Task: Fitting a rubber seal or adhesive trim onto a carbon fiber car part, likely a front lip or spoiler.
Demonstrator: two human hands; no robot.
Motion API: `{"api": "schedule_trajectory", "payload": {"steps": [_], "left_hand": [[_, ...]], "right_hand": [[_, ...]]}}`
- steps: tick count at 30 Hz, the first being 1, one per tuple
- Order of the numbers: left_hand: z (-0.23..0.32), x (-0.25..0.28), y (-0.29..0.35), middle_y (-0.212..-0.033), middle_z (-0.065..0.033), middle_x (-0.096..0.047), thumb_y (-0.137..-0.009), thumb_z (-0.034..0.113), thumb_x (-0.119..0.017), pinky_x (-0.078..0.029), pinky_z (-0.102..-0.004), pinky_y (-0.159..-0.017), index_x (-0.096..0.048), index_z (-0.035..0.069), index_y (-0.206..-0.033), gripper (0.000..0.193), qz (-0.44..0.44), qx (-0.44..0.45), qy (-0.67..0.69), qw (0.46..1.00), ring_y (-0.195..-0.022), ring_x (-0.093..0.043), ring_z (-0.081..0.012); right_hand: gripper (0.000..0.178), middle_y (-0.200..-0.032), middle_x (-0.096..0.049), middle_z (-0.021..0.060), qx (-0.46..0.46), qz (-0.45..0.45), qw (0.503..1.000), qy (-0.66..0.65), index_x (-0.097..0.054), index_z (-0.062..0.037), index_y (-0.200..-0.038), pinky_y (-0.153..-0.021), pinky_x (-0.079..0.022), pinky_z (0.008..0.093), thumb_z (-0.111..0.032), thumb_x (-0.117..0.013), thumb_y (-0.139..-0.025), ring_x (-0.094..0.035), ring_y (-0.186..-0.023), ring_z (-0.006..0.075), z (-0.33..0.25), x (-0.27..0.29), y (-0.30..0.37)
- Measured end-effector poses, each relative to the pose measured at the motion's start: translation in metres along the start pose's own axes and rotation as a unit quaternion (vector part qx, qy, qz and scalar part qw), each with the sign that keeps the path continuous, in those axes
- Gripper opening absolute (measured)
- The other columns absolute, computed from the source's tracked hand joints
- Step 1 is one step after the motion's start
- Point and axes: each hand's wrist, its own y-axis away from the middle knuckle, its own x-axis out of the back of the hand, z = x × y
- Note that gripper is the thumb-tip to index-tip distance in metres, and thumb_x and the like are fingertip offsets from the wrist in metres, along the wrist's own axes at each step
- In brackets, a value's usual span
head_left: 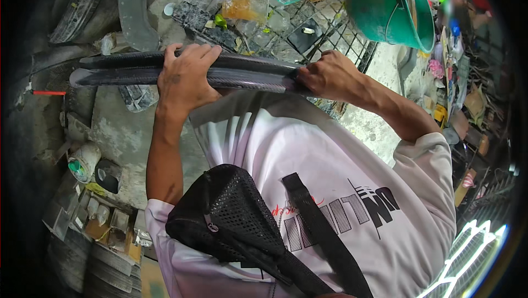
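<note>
A long, slightly curved black trim piece (pixel 247 78) with a woven carbon-fibre look lies crosswise in front of my chest. Two parallel glossy ridges run along it with a groove between, and I cannot tell whether it is one part or two. My left hand (pixel 188 72) is closed over its middle, fingers on the far side and thumb on the near side. At its right end my right hand (pixel 328 75) grips it in a closed fist, hiding that tip. The left end sticks out free past my left hand.
A green bucket (pixel 379 9) lies tilted at the upper right, beside a metal grid (pixel 324 28) strewn with plastic bottles and scraps. Large curved dark panels (pixel 135 12) lie at the upper left. Boxes and a white tub (pixel 85 160) stand at the lower left; clutter fills the right.
</note>
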Motion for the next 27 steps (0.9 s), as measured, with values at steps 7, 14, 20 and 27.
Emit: {"api": "schedule_trajectory", "payload": {"steps": [7,14,20,27], "left_hand": [[-0.001,0.004,-0.003,-0.116,-0.0090,-0.070,-0.057,0.060,-0.088,-0.038,-0.0475,-0.108,-0.068,0.001,-0.127,0.094,-0.021,0.018,0.015,1.000,-0.114,-0.065,-0.0244],[0.000,0.001,-0.003,-0.106,-0.0059,-0.069,-0.060,0.050,-0.088,-0.040,-0.0451,-0.103,-0.069,0.003,-0.121,0.079,-0.027,0.042,0.006,0.999,-0.103,-0.065,-0.0220],[-0.001,0.001,-0.008,-0.106,-0.0066,-0.070,-0.059,0.047,-0.090,-0.041,-0.0451,-0.103,-0.069,0.004,-0.121,0.079,-0.023,0.032,0.012,0.999,-0.103,-0.065,-0.0223],[-0.001,0.013,-0.011,-0.112,-0.0108,-0.072,-0.059,0.055,-0.090,-0.040,-0.0459,-0.105,-0.069,0.001,-0.122,0.086,-0.027,0.006,0.017,0.999,-0.107,-0.067,-0.0259]], "right_hand": [[0.023,-0.066,-0.065,0.0097,0.070,-0.043,0.995,0.060,-0.070,-0.0103,-0.092,-0.058,-0.053,0.0439,-0.022,-0.052,-0.101,-0.068,-0.066,0.0318,-0.006,0.018,-0.011],[0.011,-0.065,-0.065,0.0102,0.100,-0.032,0.994,-0.011,-0.071,-0.0144,-0.096,-0.056,-0.052,0.0450,-0.022,-0.067,-0.090,-0.067,-0.062,0.0289,0.015,0.021,-0.019],[0.015,-0.065,-0.063,0.0140,0.000,-0.041,0.991,-0.126,-0.069,-0.0109,-0.089,-0.055,-0.050,0.0477,-0.025,-0.067,-0.095,-0.064,-0.061,0.0349,0.023,0.008,-0.004],[0.017,-0.067,-0.062,0.0120,-0.009,0.071,0.990,-0.120,-0.065,-0.0094,-0.083,-0.057,-0.048,0.0455,-0.020,-0.068,-0.096,-0.063,-0.062,0.0339,0.018,-0.007,0.020]]}}
